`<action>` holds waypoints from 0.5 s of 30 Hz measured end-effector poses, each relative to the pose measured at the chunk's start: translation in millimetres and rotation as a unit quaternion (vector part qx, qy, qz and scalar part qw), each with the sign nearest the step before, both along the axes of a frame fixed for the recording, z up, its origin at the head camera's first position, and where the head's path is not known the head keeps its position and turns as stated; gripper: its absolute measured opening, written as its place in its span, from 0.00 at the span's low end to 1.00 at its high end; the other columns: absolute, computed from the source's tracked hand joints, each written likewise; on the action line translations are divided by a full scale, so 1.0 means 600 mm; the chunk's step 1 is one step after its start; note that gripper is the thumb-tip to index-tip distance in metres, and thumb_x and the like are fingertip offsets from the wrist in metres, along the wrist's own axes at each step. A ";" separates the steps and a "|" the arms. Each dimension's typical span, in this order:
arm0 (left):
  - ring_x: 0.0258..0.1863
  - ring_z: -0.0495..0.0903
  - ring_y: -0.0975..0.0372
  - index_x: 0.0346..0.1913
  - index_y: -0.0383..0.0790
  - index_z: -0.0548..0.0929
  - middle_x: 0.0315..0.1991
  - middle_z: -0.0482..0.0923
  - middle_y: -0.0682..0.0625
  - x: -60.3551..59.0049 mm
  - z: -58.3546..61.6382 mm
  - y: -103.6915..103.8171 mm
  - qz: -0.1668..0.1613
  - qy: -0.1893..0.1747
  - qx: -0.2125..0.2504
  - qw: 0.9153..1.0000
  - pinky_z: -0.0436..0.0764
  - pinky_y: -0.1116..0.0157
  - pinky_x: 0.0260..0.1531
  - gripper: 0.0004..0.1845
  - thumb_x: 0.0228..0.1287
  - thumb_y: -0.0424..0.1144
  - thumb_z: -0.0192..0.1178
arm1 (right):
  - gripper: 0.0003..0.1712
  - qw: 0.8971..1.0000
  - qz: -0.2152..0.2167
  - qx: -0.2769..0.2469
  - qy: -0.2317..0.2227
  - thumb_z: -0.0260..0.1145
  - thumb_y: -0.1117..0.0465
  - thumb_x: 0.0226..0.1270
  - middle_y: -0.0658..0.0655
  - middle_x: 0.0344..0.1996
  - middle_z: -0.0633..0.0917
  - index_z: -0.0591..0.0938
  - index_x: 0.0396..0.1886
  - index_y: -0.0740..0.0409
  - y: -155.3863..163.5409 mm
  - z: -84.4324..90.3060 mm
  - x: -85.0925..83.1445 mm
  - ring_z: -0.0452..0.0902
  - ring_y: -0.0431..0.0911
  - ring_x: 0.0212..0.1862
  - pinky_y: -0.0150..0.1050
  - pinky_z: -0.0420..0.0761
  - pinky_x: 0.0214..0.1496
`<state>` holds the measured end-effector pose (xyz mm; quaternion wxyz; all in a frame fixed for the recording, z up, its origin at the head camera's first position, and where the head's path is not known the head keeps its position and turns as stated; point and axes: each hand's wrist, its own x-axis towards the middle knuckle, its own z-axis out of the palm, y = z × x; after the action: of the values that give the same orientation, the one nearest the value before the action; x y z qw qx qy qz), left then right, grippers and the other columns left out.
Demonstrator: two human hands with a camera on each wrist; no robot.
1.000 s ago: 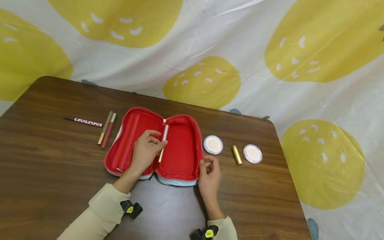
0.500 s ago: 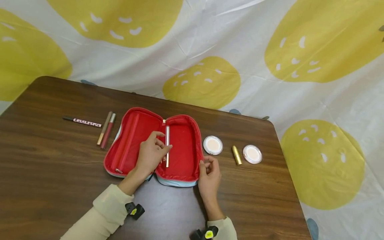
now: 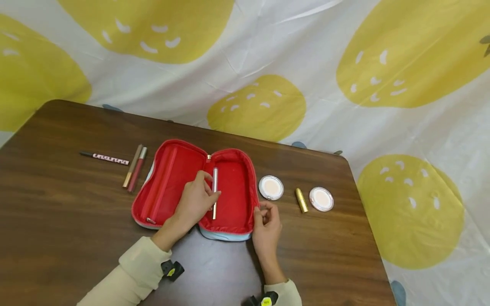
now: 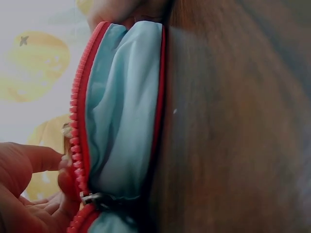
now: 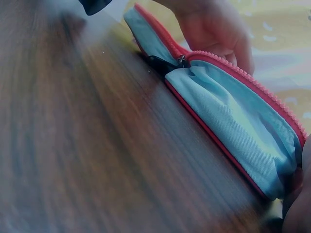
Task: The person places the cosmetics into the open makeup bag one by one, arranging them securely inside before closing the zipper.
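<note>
An open pouch (image 3: 233, 187), red inside and light blue outside (image 4: 121, 111) (image 5: 233, 121), lies flat on the brown table (image 3: 57, 221). My left hand (image 3: 208, 193) pinches a slim silver and gold tube (image 3: 215, 180) and holds it lengthwise over the pouch's right half. The left wrist view shows that hand (image 4: 24, 194) beside the red zipper. My right hand (image 3: 260, 214) sits at the pouch's right front corner, with curled fingers pinching its rim. In the right wrist view only a finger edge (image 5: 303, 204) shows by that corner.
Two round compacts (image 3: 271, 187) (image 3: 321, 199) flank a gold lipstick (image 3: 301, 200) to the right of the pouch. To the left lie two slim tubes (image 3: 134, 168) and a patterned pencil (image 3: 105, 158). A white cloth with yellow shapes (image 3: 256, 106) hangs behind the table.
My left hand has carried the tube a little to the right and turned it straight over the pouch's right half. The right hand has stayed at the corner.
</note>
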<state>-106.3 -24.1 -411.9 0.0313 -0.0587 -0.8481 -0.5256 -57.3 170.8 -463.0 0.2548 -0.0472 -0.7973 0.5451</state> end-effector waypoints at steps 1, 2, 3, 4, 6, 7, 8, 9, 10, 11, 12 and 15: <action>0.16 0.73 0.62 0.45 0.32 0.71 0.21 0.73 0.49 0.001 0.002 0.000 -0.005 -0.001 -0.008 1.000 0.77 0.67 0.19 0.20 0.53 0.32 0.69 | 0.07 1.000 0.002 -0.002 0.003 0.61 0.73 0.63 0.52 0.17 0.73 0.78 0.40 0.63 0.000 -0.001 0.001 0.66 0.38 0.19 0.28 0.66 0.20; 0.15 0.73 0.62 0.44 0.32 0.71 0.20 0.72 0.49 0.001 0.004 0.000 -0.010 -0.001 -0.016 1.000 0.77 0.67 0.18 0.19 0.53 0.32 0.69 | 0.07 1.000 0.003 -0.002 0.005 0.61 0.73 0.63 0.52 0.17 0.73 0.78 0.40 0.63 0.001 -0.002 0.001 0.66 0.38 0.19 0.29 0.66 0.19; 0.15 0.72 0.61 0.42 0.32 0.71 0.19 0.72 0.49 0.001 0.006 0.000 -0.013 0.001 -0.025 1.000 0.76 0.67 0.17 0.18 0.53 0.31 0.69 | 0.07 1.000 0.004 -0.004 0.006 0.61 0.73 0.63 0.52 0.17 0.73 0.78 0.40 0.63 0.001 -0.004 0.001 0.66 0.38 0.19 0.29 0.66 0.19; 0.15 0.71 0.61 0.40 0.33 0.71 0.18 0.71 0.49 0.001 0.008 0.001 -0.016 0.003 -0.034 0.999 0.75 0.67 0.17 0.17 0.53 0.31 0.69 | 0.07 1.000 0.004 -0.003 0.008 0.61 0.73 0.63 0.52 0.17 0.73 0.78 0.40 0.63 0.001 -0.004 0.001 0.66 0.38 0.19 0.29 0.66 0.19; 0.15 0.71 0.61 0.36 0.33 0.71 0.18 0.71 0.49 -0.001 0.011 0.002 -0.019 0.008 -0.054 0.998 0.74 0.68 0.16 0.15 0.52 0.30 0.69 | 0.07 1.000 0.002 -0.002 0.009 0.61 0.73 0.63 0.52 0.17 0.73 0.78 0.40 0.63 0.000 -0.003 -0.001 0.66 0.38 0.19 0.29 0.66 0.19; 0.15 0.71 0.61 0.34 0.34 0.71 0.17 0.71 0.49 -0.001 0.011 0.004 -0.022 0.012 -0.068 0.997 0.73 0.68 0.16 0.14 0.52 0.30 0.69 | 0.07 1.000 0.000 -0.001 0.007 0.61 0.73 0.63 0.52 0.17 0.73 0.78 0.40 0.63 0.000 -0.002 -0.001 0.66 0.37 0.19 0.29 0.66 0.19; 0.16 0.70 0.61 0.31 0.35 0.72 0.17 0.70 0.50 -0.001 0.011 0.005 -0.024 0.014 -0.080 0.996 0.72 0.68 0.16 0.13 0.52 0.30 0.69 | 0.07 1.000 -0.001 0.000 0.005 0.61 0.73 0.63 0.53 0.17 0.73 0.78 0.40 0.63 0.000 -0.002 -0.001 0.66 0.37 0.19 0.28 0.66 0.19; 0.16 0.70 0.61 0.29 0.36 0.72 0.17 0.70 0.50 -0.001 0.011 0.006 -0.025 0.016 -0.091 0.995 0.71 0.68 0.16 0.13 0.52 0.30 0.69 | 0.07 1.000 -0.002 0.000 0.002 0.61 0.73 0.63 0.53 0.17 0.73 0.78 0.40 0.64 -0.001 -0.001 0.000 0.66 0.37 0.19 0.28 0.66 0.19; 0.16 0.70 0.61 0.27 0.36 0.72 0.16 0.70 0.50 -0.001 0.011 0.007 -0.026 0.018 -0.100 0.994 0.71 0.68 0.16 0.13 0.52 0.30 0.69 | 0.07 1.000 -0.003 0.001 0.001 0.61 0.74 0.63 0.54 0.17 0.74 0.78 0.40 0.65 -0.002 0.001 0.000 0.66 0.37 0.19 0.28 0.65 0.19; 0.16 0.69 0.61 0.26 0.37 0.72 0.16 0.69 0.51 -0.001 0.011 0.008 -0.027 0.020 -0.109 0.993 0.70 0.68 0.16 0.14 0.52 0.30 0.70 | 0.07 1.000 -0.003 0.001 0.000 0.61 0.74 0.63 0.55 0.17 0.74 0.78 0.41 0.66 -0.003 0.004 0.001 0.65 0.37 0.19 0.28 0.65 0.19; 0.16 0.69 0.61 0.24 0.38 0.71 0.16 0.68 0.51 -0.001 0.011 0.009 -0.028 0.023 -0.118 0.992 0.69 0.68 0.16 0.14 0.52 0.31 0.70 | 0.07 1.000 -0.003 0.001 0.000 0.61 0.75 0.63 0.56 0.16 0.73 0.78 0.40 0.67 -0.005 0.008 0.002 0.65 0.37 0.18 0.28 0.65 0.19; 0.16 0.69 0.60 0.23 0.39 0.71 0.15 0.68 0.51 0.000 0.009 0.013 -0.030 0.034 -0.148 0.988 0.70 0.67 0.16 0.15 0.51 0.31 0.70 | 0.07 1.000 0.002 0.004 0.004 0.60 0.77 0.62 0.59 0.16 0.73 0.77 0.40 0.71 -0.012 0.029 0.009 0.65 0.37 0.19 0.27 0.64 0.20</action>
<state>-106.2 -16.6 -406.2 0.0353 -0.1064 -0.9127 -0.3930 -52.1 163.8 -445.8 0.2576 -0.0426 -0.7983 0.5428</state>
